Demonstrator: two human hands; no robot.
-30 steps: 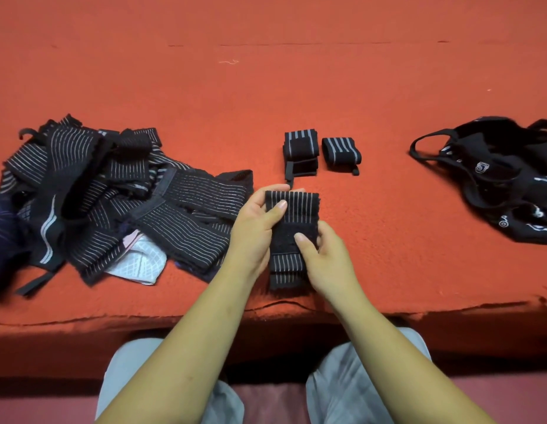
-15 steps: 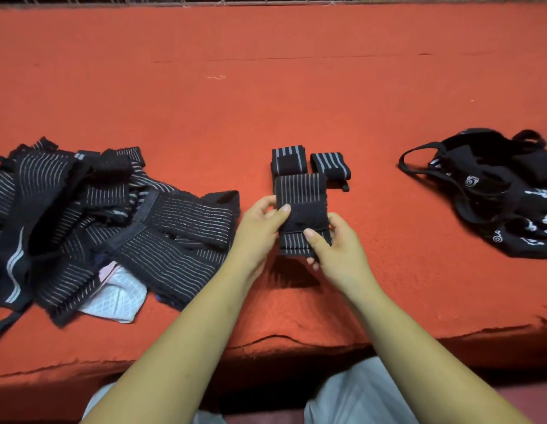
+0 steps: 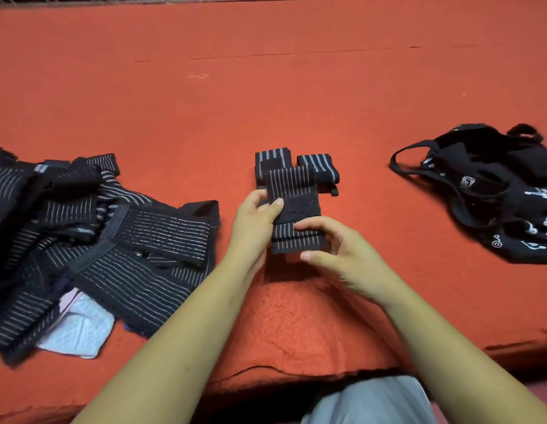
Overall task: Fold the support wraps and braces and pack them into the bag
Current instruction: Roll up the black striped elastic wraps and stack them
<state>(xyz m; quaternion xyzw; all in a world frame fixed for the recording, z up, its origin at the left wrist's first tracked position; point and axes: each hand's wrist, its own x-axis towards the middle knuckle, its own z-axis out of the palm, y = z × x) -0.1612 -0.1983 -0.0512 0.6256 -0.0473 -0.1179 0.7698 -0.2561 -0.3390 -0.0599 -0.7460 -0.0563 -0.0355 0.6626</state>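
A person's left hand (image 3: 256, 221) and right hand (image 3: 336, 252) are both gripping a folded striped wrap (image 3: 292, 191) over the red surface (image 3: 266, 102), just before two folded wraps (image 3: 272, 157), with the unfolded pile (image 3: 113, 240) lying left and the black bag (image 3: 495, 191) lying right.

Bare red surface (image 3: 296, 87) beyond folded wraps (image 3: 319, 168), open lane toward bag (image 3: 495, 191), wrap pile (image 3: 113, 240) crowding left

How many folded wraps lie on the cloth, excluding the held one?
2: one black grey-striped folded wrap beyond the held wrap, a second wrap right of it. Others may hide in the black bag.
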